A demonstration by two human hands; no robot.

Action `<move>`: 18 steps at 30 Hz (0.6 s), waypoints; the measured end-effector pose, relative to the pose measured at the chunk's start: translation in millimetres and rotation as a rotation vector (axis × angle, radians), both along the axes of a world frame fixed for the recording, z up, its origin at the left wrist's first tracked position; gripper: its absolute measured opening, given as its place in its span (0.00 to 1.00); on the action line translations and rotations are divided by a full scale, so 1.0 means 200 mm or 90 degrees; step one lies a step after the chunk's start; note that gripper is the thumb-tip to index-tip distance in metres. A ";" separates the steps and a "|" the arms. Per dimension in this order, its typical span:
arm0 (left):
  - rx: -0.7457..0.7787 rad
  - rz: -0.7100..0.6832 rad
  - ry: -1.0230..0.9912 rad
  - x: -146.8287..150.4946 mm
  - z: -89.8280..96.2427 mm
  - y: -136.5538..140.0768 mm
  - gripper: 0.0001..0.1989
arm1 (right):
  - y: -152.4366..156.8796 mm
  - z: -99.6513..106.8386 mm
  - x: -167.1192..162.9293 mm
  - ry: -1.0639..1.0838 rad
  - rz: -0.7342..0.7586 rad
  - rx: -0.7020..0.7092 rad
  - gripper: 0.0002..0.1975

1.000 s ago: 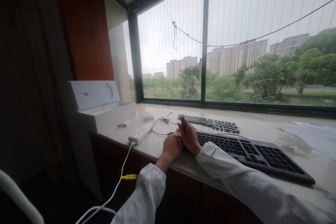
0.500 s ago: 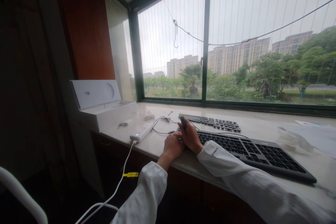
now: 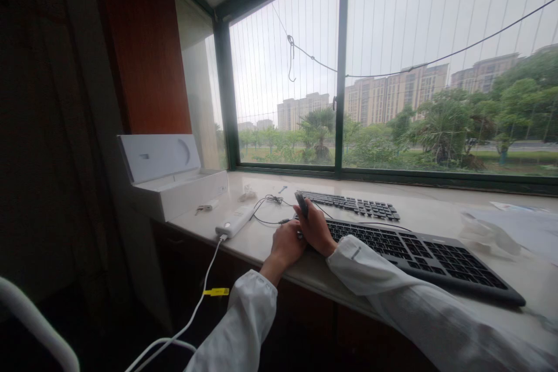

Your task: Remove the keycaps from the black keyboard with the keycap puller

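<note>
Right hand (image 3: 317,229): fisted around a slim dark tool (image 3: 301,202), tilted upward
Left hand (image 3: 288,242): curled low beside it; grip, I can't tell
Keyboard (image 3: 425,256): black gridded slab, glossy pale counter (image 3: 257,243) beneath

Both arms reach forward in white sleeves. The left arm (image 3: 249,314) comes up from below, a bare wrist (image 3: 269,270) showing; the right arm (image 3: 383,282) comes slantwise from the lower right. The left grip (image 3: 286,244), fingers bent and partly hidden, meets the right grip (image 3: 317,231), which is curled closed.
</note>
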State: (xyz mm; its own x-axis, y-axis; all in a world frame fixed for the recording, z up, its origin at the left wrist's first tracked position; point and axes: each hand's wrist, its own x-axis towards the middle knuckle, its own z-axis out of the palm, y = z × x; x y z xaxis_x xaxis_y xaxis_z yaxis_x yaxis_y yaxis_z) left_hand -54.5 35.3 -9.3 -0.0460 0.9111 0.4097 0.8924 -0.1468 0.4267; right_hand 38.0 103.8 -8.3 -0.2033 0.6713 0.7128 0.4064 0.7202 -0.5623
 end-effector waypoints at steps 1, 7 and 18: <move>-0.007 0.008 0.003 0.00 0.00 0.00 0.12 | 0.01 0.00 0.00 -0.012 0.003 0.003 0.12; 0.003 0.000 0.014 0.00 -0.01 0.01 0.12 | 0.02 0.00 0.01 -0.002 0.009 0.016 0.13; 0.048 -0.051 -0.002 -0.02 -0.05 0.04 0.12 | 0.04 -0.01 0.02 0.040 0.000 0.004 0.12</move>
State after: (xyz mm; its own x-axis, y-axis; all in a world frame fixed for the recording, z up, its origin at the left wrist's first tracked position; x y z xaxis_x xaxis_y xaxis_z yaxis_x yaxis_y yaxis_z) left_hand -59.4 43.1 -18.8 0.0247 0.8787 0.4767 0.8755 -0.2492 0.4139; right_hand 42.9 111.3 -10.4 -0.1580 0.6672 0.7279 0.3696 0.7236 -0.5830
